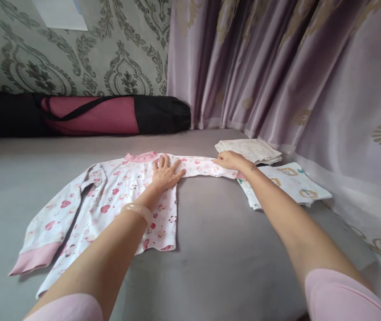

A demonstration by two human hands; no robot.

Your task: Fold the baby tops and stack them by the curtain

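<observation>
A white long-sleeved child's shirt (123,196) with pink hearts, small flowers and a pink collar lies spread on the grey sheet. My left hand (166,173) presses flat on its right shoulder area, fingers spread. Out along the sleeve on the right, my right hand (229,160) has its fingers closed on the fabric, and its pink cuff shows just past the wrist. The other sleeve angles down to the left, ending in a wide pink cuff. My left forearm covers part of the shirt's lower body.
Behind my right hand lies a folded pale patterned cloth (250,149). A white cloth with orange and green print (293,183) lies partly under my right forearm. Along the patterned wall rests a long black and maroon bag (93,115). A purple curtain (237,67) hangs at the right.
</observation>
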